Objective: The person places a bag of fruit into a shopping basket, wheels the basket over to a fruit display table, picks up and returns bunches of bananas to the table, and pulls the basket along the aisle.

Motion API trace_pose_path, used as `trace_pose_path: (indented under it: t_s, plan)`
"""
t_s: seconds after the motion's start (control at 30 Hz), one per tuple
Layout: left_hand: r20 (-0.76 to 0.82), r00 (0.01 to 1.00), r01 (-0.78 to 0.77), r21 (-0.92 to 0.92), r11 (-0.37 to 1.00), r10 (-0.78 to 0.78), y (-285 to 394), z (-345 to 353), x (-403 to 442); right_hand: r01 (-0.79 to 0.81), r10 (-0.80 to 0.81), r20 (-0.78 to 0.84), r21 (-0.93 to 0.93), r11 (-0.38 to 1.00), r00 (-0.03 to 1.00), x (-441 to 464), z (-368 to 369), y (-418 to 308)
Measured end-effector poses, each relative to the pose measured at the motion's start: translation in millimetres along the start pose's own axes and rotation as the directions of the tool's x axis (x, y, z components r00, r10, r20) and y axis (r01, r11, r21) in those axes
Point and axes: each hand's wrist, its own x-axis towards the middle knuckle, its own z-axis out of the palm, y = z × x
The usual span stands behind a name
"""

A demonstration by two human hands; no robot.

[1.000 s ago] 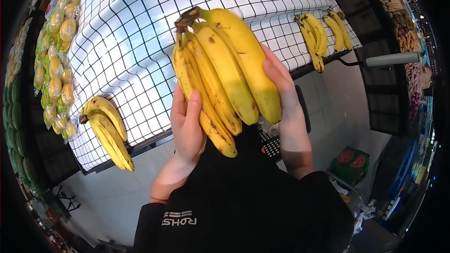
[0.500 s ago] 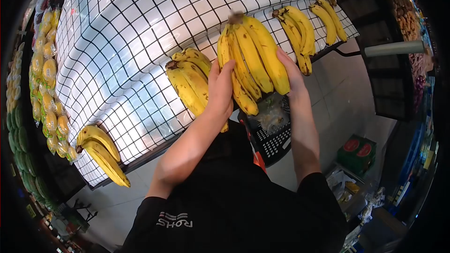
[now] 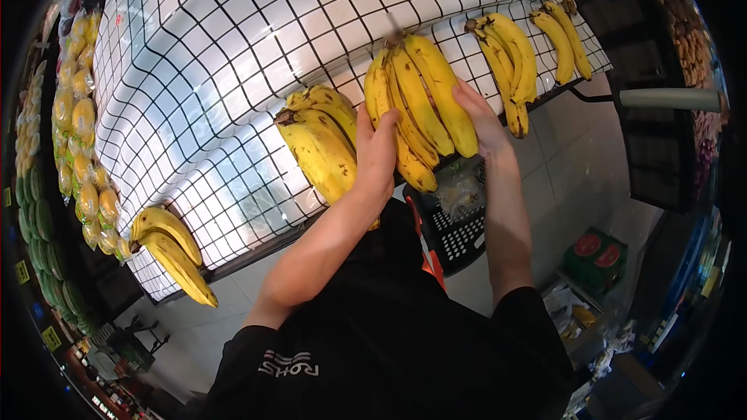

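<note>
Between my two hands is a large bunch of speckled yellow bananas point(image 3: 424, 101), stem end pointing away from me. My left hand point(image 3: 377, 154) grips its left side, thumb on top. My right hand point(image 3: 481, 120) clasps the right side, with its fingers partly hidden behind the fruit. The bunch is at the front edge of a table under a white cloth with a black grid point(image 3: 226, 140); whether it touches the cloth I cannot tell. Just left of my left hand lies another banana bunch point(image 3: 319, 148), partly covered by my forearm.
More bananas lie along the table edge: a bunch point(image 3: 510, 58) and a smaller bunch point(image 3: 564, 39) to the right, and a bunch point(image 3: 171, 249) at the far left. Below my hands is a black basket point(image 3: 451, 241) holding clear plastic. A grey handle point(image 3: 669, 99) juts out right.
The held bunch has come down slightly, closer to the table edge, with both hands still on it. The view has shifted a little, so the right-hand bananas appear farther right.
</note>
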Motion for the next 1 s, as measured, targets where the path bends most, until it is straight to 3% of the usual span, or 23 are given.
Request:
trace_pose_path:
  t_s: [0.17, 0.23, 0.33, 0.43, 0.47, 0.57, 0.63, 0.67, 0.73, 0.8, 0.83, 0.87, 0.93, 1.0]
  plan:
    - [0.073, 0.993, -0.1, 0.108, 0.989, 0.093, -1, -3, -6, -0.038, 0.022, -0.099, -0.162, 0.986, 0.995, 2, 6, 0]
    - [0.077, 0.995, -0.072, 0.131, 0.989, 0.062, 0, -6, -7, -0.037, 0.018, -0.101, -0.186, 0.982, 0.995, 2, 11, 0]
    - [0.128, 0.989, -0.091, 0.18, 0.979, 0.068, 4, -11, -9, 0.016, -0.1, -0.187, -0.406, 0.914, 0.977, -2, 19, -1]
    - [0.155, 0.977, -0.173, 0.172, 0.97, 0.147, -4, -18, -26, 0.092, -0.166, -0.118, -0.471, 0.877, 0.979, -3, 20, 2]
    - [0.289, 0.926, -0.289, 0.125, 0.949, 0.243, -4, -28, -32, 0.094, -0.168, -0.114, -0.476, 0.874, 0.979, -5, 21, 3]
    - [0.374, 0.89, -0.338, 0.159, 0.928, 0.26, 7, -69, -65, 0.158, -0.288, -0.124, -0.604, 0.781, 0.95, -13, 25, 11]
    - [0.36, 0.914, -0.267, 0.185, 0.946, 0.187, 26, -107, -74, 0.102, -0.557, -0.124, -0.929, 0.357, 0.821, -20, 29, 19]
    - [0.256, 0.932, -0.314, 0.213, 0.925, 0.257, 27, -128, -71, 0.107, -0.561, -0.118, -0.93, 0.351, 0.819, -27, 40, 19]
    - [0.035, 0.941, -0.338, 0.202, 0.919, 0.338, 26, -160, -61, 0.234, -0.722, -0.049, -0.929, 0.287, 0.691, -44, 81, 20]
    - [-0.114, 0.945, -0.286, 0.164, 0.944, 0.307, 26, -179, -49, 0.405, -0.705, 0.016, -0.827, 0.389, 0.709, -58, 124, 35]
    - [-0.116, 0.942, -0.294, 0.158, 0.943, 0.314, 22, -182, -45, 0.414, -0.63, 0.068, -0.807, 0.421, 0.774, -61, 139, 49]
    - [-0.109, 0.949, -0.279, 0.148, 0.949, 0.296, 18, -181, -42, 0.383, -0.544, 0.166, -0.869, 0.315, 0.823, -66, 161, 49]
    - [-0.032, 0.964, -0.258, 0.147, 0.955, 0.265, 14, -180, -38, 0.459, -0.572, 0.308, -0.878, 0.136, 0.76, -52, 172, 75]
    - [0.036, 0.961, -0.276, 0.117, 0.954, 0.274, 10, -180, -32, 0.418, -0.585, 0.27, -0.899, 0.13, 0.764, -41, 180, 85]
